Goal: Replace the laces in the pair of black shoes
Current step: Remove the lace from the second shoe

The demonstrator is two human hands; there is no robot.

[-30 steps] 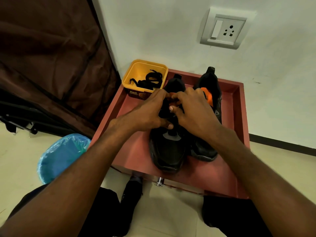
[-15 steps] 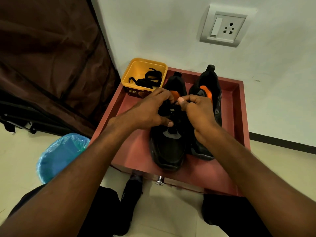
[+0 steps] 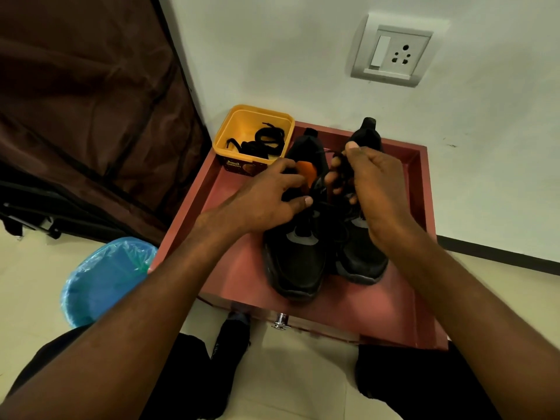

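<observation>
- On the floor against a white wall sits a shallow reddish wooden drawer (image 3: pixel 236 280) with raised sides and a small metal knob (image 3: pixel 280 322) on its near face.
- Two black shoes stand side by side inside it, toes toward the viewer: the left shoe (image 3: pixel 295 262) with a matte upper, grey panel and orange tongue lining, the right shoe (image 3: pixel 362 256) just beside it, touching.
- A square yellow plastic tub (image 3: pixel 233 147) occupies the drawer's far left corner, holding coiled black laces (image 3: pixel 266 139).
- The left hand (image 3: pixel 260 201) rests over the left shoe's throat, fingers bent around the tongue area and thumb lying across the eyelets, gripping the shoe.
- The right hand (image 3: pixel 372 183) is raised above the right shoe, fingers curled and thumb up, clenched around a dark lace (image 3: pixel 341 165) bunched in its grip.
- A round bin lined with crinkled blue plastic (image 3: pixel 103 277) stands left of the drawer, near dark brown fabric (image 3: pixel 85 101).
- A white switch-and-socket plate (image 3: pixel 392 51) is set in the wall above.
</observation>
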